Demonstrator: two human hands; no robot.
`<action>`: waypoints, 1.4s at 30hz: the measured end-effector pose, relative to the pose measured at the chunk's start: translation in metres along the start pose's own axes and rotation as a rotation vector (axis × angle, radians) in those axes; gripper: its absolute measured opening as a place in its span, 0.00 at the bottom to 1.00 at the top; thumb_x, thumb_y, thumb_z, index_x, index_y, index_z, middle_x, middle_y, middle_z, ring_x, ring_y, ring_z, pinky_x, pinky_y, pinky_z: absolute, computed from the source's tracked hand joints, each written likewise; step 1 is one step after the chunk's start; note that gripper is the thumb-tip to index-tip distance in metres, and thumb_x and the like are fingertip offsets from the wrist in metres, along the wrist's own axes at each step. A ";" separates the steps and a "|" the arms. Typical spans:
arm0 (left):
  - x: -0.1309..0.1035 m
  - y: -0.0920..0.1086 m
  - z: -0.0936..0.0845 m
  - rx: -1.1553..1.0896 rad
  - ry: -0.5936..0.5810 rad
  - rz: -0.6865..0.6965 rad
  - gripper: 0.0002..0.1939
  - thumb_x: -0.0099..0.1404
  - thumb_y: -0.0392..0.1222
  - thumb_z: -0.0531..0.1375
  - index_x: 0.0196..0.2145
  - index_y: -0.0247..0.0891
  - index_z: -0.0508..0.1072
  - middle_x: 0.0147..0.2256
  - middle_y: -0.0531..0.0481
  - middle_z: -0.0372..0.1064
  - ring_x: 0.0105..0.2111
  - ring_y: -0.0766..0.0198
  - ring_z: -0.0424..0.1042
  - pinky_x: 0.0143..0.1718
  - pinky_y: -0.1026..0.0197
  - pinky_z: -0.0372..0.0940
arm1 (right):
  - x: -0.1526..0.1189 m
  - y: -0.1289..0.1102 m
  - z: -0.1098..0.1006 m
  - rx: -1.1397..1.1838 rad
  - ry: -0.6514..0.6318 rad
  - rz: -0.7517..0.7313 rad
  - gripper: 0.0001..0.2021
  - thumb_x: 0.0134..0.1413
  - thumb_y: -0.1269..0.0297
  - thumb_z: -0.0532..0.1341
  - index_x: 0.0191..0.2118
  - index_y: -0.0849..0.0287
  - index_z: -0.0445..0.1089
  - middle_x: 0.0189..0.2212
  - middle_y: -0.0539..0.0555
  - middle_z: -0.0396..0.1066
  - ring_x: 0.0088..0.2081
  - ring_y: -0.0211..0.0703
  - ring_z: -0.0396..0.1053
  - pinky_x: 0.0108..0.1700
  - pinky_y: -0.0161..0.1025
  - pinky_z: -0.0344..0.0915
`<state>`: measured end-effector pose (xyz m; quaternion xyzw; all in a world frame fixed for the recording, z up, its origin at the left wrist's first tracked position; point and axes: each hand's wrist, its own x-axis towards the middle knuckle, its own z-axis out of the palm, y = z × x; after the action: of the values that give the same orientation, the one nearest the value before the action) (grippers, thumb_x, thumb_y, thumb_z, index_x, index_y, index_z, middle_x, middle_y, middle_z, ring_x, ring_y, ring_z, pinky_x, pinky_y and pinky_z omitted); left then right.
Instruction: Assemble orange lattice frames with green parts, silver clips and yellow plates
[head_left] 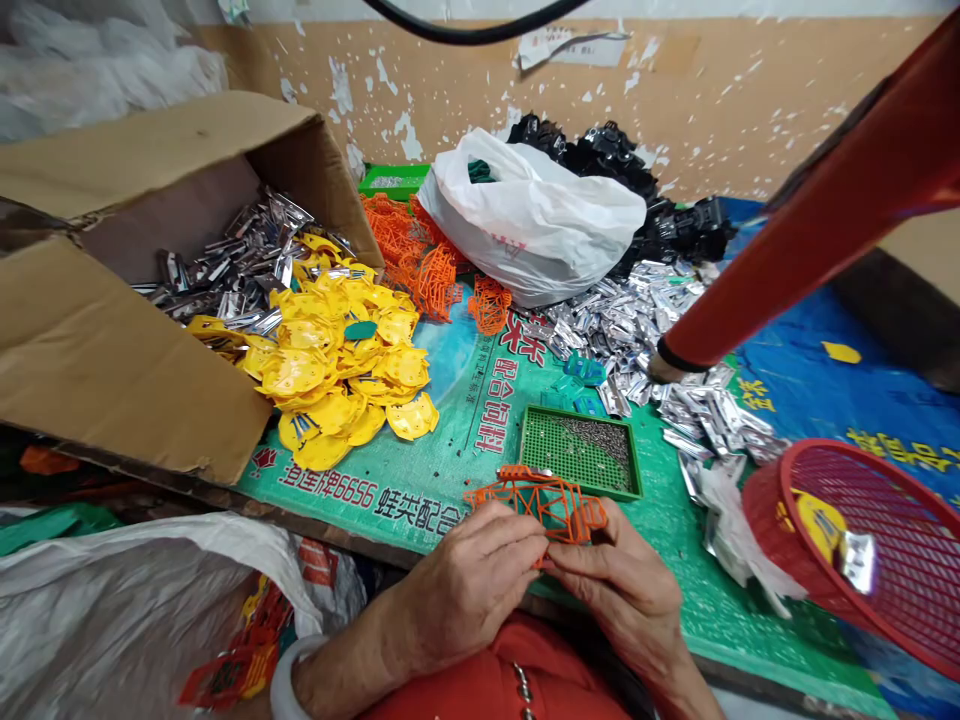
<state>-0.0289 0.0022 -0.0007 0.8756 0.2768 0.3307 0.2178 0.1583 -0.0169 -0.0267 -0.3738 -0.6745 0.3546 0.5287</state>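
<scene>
My left hand (pixel 487 570) and my right hand (pixel 626 575) are both closed on one orange plastic lattice frame (pixel 555 503), close to the table's front edge. A shiny metal strip (pixel 525 472) lies along the frame's top. The fingertips meet at its lower edge, where a small reddish bit shows; what they pinch there is mostly hidden. Just beyond the frame stands a green mesh tray (pixel 534 450) with many tiny metal pieces (pixel 600 440) in it. Teal plastic parts (pixel 583 370) lie behind the tray.
At left, a cardboard box (pixel 135 370) lies open with metal pieces and yellow plastic parts (pixel 330 350) spilling out. Behind are orange frames (pixel 435 285), a white plastic bag (pixel 532 220) and silver clips (pixel 630 310). A red post (pixel 787 220) and red basket (pixel 877 530) flank the right.
</scene>
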 end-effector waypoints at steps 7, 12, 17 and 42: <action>0.003 0.001 0.000 0.123 -0.069 0.020 0.12 0.66 0.27 0.49 0.42 0.27 0.70 0.40 0.39 0.73 0.42 0.57 0.69 0.44 0.53 0.70 | 0.000 0.001 0.001 0.014 0.011 0.010 0.18 0.52 0.77 0.64 0.43 0.46 0.76 0.34 0.52 0.68 0.35 0.39 0.70 0.32 0.36 0.71; 0.002 0.002 0.002 0.178 -0.028 0.026 0.11 0.66 0.27 0.48 0.39 0.29 0.70 0.36 0.41 0.73 0.37 0.59 0.70 0.39 0.55 0.71 | 0.000 0.000 0.002 -0.044 0.020 -0.021 0.16 0.53 0.75 0.64 0.43 0.47 0.76 0.35 0.53 0.69 0.36 0.40 0.71 0.32 0.36 0.71; 0.002 0.003 0.005 0.278 -0.016 0.058 0.10 0.65 0.28 0.49 0.36 0.31 0.70 0.33 0.44 0.73 0.33 0.59 0.69 0.36 0.55 0.69 | 0.000 0.000 -0.001 -0.124 0.021 -0.042 0.11 0.51 0.74 0.65 0.40 0.51 0.76 0.30 0.51 0.70 0.31 0.38 0.70 0.29 0.35 0.70; 0.002 0.000 0.009 0.355 -0.178 0.034 0.15 0.70 0.32 0.43 0.37 0.32 0.69 0.33 0.44 0.70 0.34 0.59 0.67 0.37 0.55 0.66 | -0.015 -0.009 0.015 -0.898 -0.018 -0.260 0.11 0.57 0.77 0.56 0.43 0.62 0.71 0.21 0.51 0.65 0.24 0.39 0.60 0.29 0.36 0.57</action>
<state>-0.0216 0.0014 -0.0061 0.9305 0.2956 0.2017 0.0780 0.1453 -0.0350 -0.0285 -0.4747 -0.8072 -0.0386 0.3488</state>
